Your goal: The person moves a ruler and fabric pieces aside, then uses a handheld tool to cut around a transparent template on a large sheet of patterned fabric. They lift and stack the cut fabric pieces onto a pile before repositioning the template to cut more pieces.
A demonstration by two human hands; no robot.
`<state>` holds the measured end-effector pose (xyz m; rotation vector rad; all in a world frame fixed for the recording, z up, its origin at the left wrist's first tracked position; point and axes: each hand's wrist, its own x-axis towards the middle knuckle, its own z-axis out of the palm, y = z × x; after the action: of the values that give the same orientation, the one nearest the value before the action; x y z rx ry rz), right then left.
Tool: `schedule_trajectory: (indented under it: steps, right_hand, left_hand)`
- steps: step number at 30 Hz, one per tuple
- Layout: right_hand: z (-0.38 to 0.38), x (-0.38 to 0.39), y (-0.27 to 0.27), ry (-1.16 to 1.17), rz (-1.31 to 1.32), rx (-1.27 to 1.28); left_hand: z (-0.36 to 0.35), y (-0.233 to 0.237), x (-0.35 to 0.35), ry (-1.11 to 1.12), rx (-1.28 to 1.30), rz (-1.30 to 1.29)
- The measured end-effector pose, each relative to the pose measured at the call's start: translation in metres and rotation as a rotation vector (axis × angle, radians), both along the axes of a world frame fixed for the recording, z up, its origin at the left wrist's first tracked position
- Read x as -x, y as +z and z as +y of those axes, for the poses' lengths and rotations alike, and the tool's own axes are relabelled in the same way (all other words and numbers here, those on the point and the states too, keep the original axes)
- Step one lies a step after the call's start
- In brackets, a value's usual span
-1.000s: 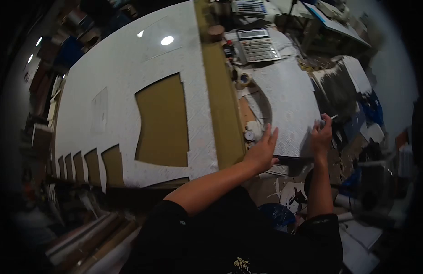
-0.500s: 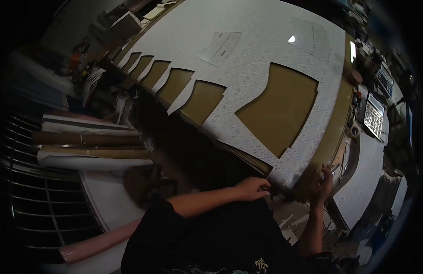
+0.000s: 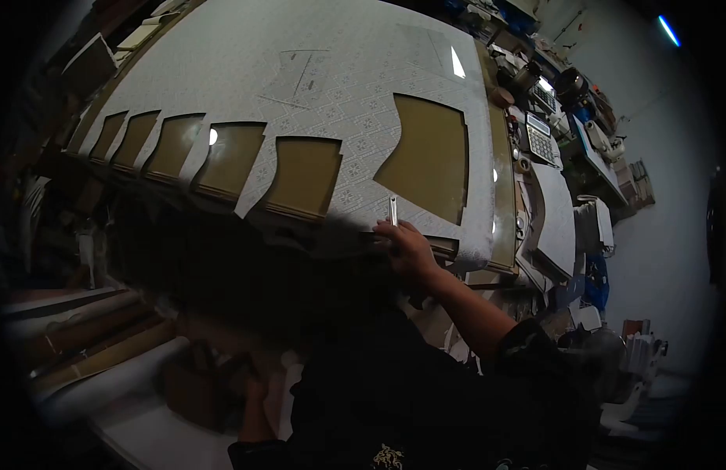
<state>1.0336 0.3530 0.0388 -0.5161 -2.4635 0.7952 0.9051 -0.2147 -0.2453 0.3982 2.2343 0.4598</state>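
My right hand (image 3: 407,249) is closed round a slim silver tool (image 3: 392,210) that points up from the fingers, over the near edge of the patterned white sheet (image 3: 355,184). Large curved openings in the sheet bare the olive-brown table surface (image 3: 429,157). Low at the left, my left hand (image 3: 255,389) hangs beside a brown seat-like object (image 3: 194,388), its fingers lost in shadow. Farther up the sheet lie a clear template (image 3: 296,78) with dark marks and another clear template (image 3: 425,48) at the far right.
Rolls of material (image 3: 104,352) lie at the lower left. Along the table's right side are a calculator (image 3: 540,141), a tape roll (image 3: 523,166) and a stack of white sheets (image 3: 555,219). A pale wall (image 3: 653,102) rises at the right.
The view has swung right. My right hand has come over the sheet's near edge with the silver tool in it. My left hand has moved away from the table, down and left.
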Motion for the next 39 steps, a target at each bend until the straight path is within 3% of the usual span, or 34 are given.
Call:
schedule_trajectory:
  steps: [4, 8, 10, 12, 14, 18, 22, 24, 26, 30, 31, 33, 39]
  right_hand:
    - [-0.013, 0.045, -0.004, 0.115, -0.052, -0.060]
    - [-0.018, 0.085, 0.003, -0.036, -0.025, -0.057]
    - [-0.008, 0.108, -0.004, -0.138, -0.090, -0.009]
    - [0.007, 0.137, -0.010, -0.170, -0.085, 0.004]
    - [0.020, 0.168, -0.022, -0.208, -0.062, 0.006]
    - [0.054, 0.239, -0.044, -0.308, 0.097, -0.048]
    - [0.085, 0.301, -0.058, -0.288, 0.230, -0.115]
    - [0.096, 0.321, -0.057, -0.330, 0.101, -0.013]
    - [0.108, 0.336, -0.070, -0.320, 0.127, -0.120]
    - [0.115, 0.354, -0.085, -0.330, 0.096, -0.072]
    - [0.109, 0.359, -0.088, -0.315, 0.106, -0.061]
    - [0.100, 0.366, -0.089, -0.408, 0.050, -0.010]
    - [0.045, 0.392, -0.066, -0.472, 0.035, -0.048]
  left_hand:
    - [-0.090, -0.052, 0.017, -0.034, 0.052, 0.005]
    - [-0.067, -0.054, 0.050, 0.050, 0.204, -0.202]
    - [-0.042, -0.062, 0.062, 0.194, 0.042, -0.216]
    - [0.013, -0.012, 0.073, 0.224, -0.168, -0.106]
    - [0.044, 0.014, 0.090, 0.198, -0.175, -0.121]
    - [0.056, 0.015, 0.151, 0.070, -0.193, -0.121]
    - [0.091, 0.086, 0.224, 0.067, -0.078, 0.009]
    - [0.109, 0.118, 0.255, 0.124, -0.089, 0.065]
    - [0.149, 0.166, 0.293, 0.172, -0.132, 0.055]
    - [0.202, 0.198, 0.344, 0.281, -0.494, 0.024]
    - [0.212, 0.205, 0.354, 0.294, -0.487, 0.040]
    - [0.230, 0.215, 0.377, 0.240, -0.658, -0.052]
    - [0.244, 0.239, 0.464, 0.083, -0.814, -0.124]
